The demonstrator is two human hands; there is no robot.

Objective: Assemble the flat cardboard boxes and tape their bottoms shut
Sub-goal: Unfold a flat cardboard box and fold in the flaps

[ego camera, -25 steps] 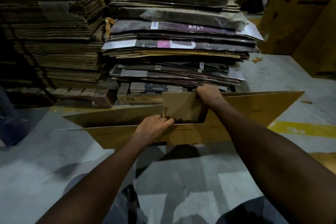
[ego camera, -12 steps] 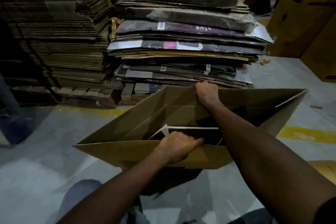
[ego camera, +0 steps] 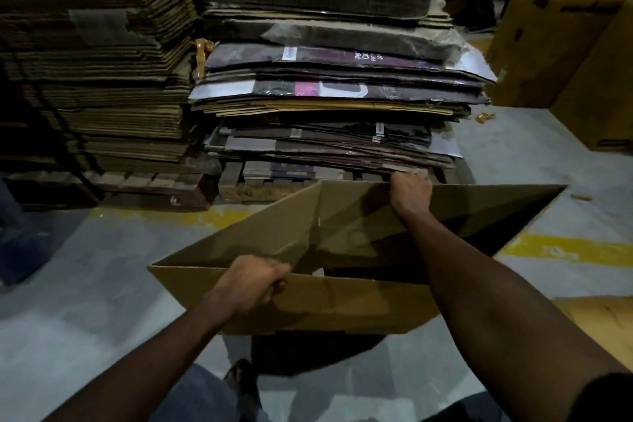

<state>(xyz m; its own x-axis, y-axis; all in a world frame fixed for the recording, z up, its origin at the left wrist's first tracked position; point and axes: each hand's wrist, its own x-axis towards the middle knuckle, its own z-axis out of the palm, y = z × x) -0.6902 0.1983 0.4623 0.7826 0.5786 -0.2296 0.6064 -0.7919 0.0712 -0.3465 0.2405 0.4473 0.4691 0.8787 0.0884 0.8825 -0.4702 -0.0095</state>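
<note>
Box [ego camera: 342,236] is opened wider now; left hand [ego camera: 253,281] grips its near edge, right hand [ego camera: 409,193] its far edge, bare floor [ego camera: 85,284] around.

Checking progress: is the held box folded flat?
No, the box is spread open, left hand gripping the near wall and right hand the far wall.

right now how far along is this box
Done: the box is spread open, though skewed. In hand: the left hand grips its near wall, the right hand its far wall. Left: squaring it, folding and taping the bottom; the stack of flat cardboard behind waits.
</note>
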